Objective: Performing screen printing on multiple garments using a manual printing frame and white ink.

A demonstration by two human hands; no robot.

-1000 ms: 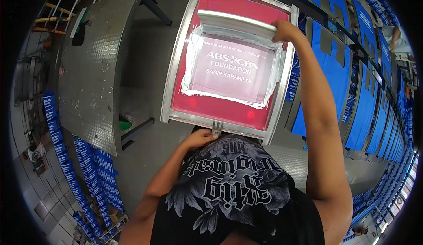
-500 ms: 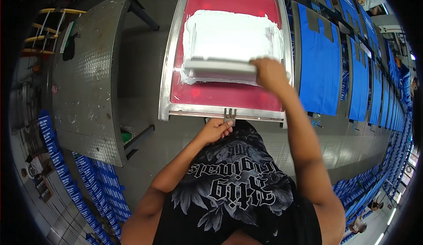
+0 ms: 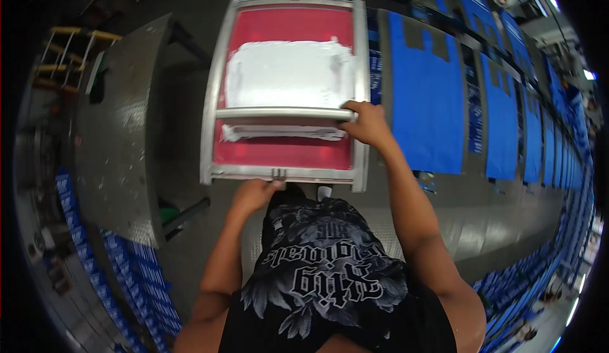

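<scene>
My right hand grips the right end of a long metal squeegee, which spans the screen printing frame crosswise. The frame has silver metal sides and a red mesh. White ink covers the middle of the mesh, thinner and greyish near its left and right sides. A separate strip of white ink shows on the near side of the squeegee. My left hand is closed on a small metal handle at the frame's near edge; its fingers are partly hidden.
Right of the frame, rows of blue cut sheets lie on flat boards and run into the distance. A worn metal table stands at left, with a yellow rack behind it. Blue printed pieces hang at lower left.
The frame looks smaller and sits further left in view, with both hands. The squeegee now stands level across it, nearer its front. The white ink on the far side looks thinner and greyer.
</scene>
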